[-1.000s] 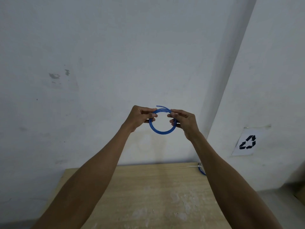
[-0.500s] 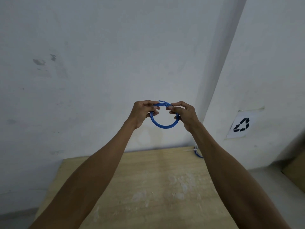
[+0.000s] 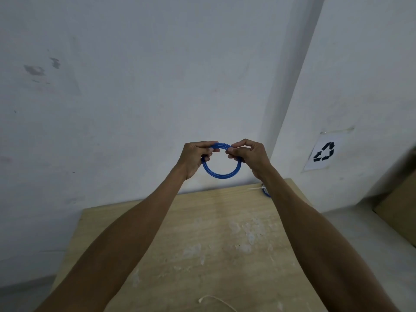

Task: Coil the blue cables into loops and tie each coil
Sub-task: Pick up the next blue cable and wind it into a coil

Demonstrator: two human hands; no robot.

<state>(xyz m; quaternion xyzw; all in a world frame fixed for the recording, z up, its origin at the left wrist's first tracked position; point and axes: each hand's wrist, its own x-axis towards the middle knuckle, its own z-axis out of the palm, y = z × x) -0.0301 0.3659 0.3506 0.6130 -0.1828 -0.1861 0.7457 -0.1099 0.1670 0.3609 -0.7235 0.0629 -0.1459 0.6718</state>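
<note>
— Where's the cable?

— Mid-frame, above the table's [image 3: 202, 233] far edge: the blue coil [image 3: 221, 174] stands as an upright ring between my hands. My left hand [image 3: 194, 157] pinches its upper left, my right hand [image 3: 249, 156] its upper right.

— And the tie?

— A white tie [image 3: 216, 299], I think, lies at the bottom of the frame, between my forearms. I reckon one hand must let go and reach down for it.

Top arc of blue coil [image 3: 221, 175] partly hidden under fingers of left hand [image 3: 194, 157] & right hand [image 3: 249, 155]. 2nd blue cable [image 3: 266, 194], far right of table [image 3: 202, 221], mostly behind right forearm. Near white strip [image 3: 216, 299] cut off at bottom edge; cardboard box [image 3: 398, 206] cut by right edge.
</note>
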